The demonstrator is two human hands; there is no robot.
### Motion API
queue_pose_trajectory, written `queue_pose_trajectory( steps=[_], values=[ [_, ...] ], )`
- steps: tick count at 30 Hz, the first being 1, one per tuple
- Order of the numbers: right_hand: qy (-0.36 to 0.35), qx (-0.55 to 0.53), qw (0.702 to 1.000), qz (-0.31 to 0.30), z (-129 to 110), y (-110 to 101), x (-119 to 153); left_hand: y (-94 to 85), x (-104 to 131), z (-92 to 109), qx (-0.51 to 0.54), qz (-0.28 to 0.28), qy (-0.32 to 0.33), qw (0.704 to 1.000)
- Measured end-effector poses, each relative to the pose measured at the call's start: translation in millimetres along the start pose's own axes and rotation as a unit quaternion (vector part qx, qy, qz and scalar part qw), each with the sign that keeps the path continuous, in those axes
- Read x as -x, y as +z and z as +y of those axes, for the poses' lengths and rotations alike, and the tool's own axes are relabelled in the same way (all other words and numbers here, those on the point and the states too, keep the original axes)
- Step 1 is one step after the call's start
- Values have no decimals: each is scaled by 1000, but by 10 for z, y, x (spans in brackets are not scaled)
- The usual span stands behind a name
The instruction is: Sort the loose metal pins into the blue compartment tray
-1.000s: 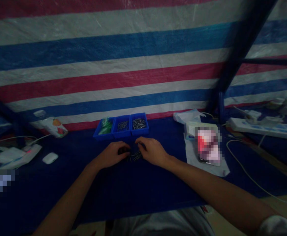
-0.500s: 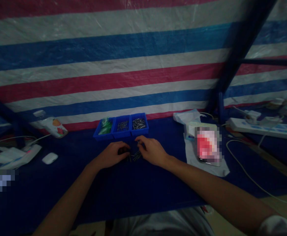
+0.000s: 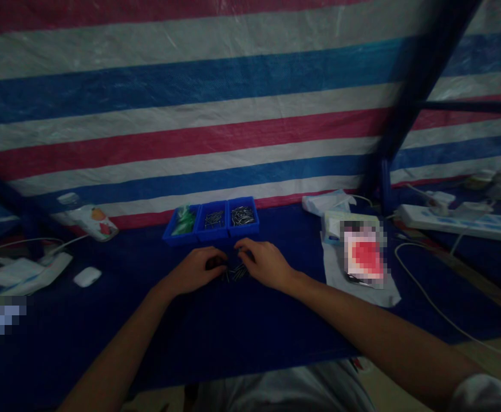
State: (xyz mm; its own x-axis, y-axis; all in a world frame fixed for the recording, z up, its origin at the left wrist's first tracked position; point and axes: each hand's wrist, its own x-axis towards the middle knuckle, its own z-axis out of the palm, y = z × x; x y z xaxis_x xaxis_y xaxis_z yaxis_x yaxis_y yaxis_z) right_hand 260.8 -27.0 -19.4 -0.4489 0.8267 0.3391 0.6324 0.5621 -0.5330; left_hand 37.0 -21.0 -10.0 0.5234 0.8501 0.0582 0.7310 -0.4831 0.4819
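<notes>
My left hand [image 3: 201, 268] rests on the dark blue tabletop, fingers curved and the thumb apart from the forefinger. Deep shadow fills its palm, and nothing held shows there. Opposite it, my right hand [image 3: 268, 264] has its fingers bent inward, thumb and forefinger close together on something too small and dark to make out. Between the two hands lies a small loose pile of thin metal pins, perhaps nails or screws [image 3: 238, 271]. Just beyond my fingers, a blue bin [image 3: 244, 232] holds many similar metal pieces.
Left of that bin stand a second bin of metal pieces [image 3: 212, 234] and one with green packets [image 3: 180, 237]. A bottle [image 3: 98, 222], white case [image 3: 87, 277] and power strip [image 3: 52, 274] lie left. Tissue pack [image 3: 331, 226], blurred package [image 3: 364, 254] and cable [image 3: 422, 312] are right.
My right fingertips have shifted very slightly over the pile. My left hand, the bins and the metal pieces look the same.
</notes>
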Motion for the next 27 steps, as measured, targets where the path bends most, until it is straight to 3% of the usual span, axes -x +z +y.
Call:
queue_pose_trajectory(
  steps=[27],
  values=[
    [-4,-1,1000,-24,10,23,8,-7,-4,6,-4,-6,2,1000]
  ],
)
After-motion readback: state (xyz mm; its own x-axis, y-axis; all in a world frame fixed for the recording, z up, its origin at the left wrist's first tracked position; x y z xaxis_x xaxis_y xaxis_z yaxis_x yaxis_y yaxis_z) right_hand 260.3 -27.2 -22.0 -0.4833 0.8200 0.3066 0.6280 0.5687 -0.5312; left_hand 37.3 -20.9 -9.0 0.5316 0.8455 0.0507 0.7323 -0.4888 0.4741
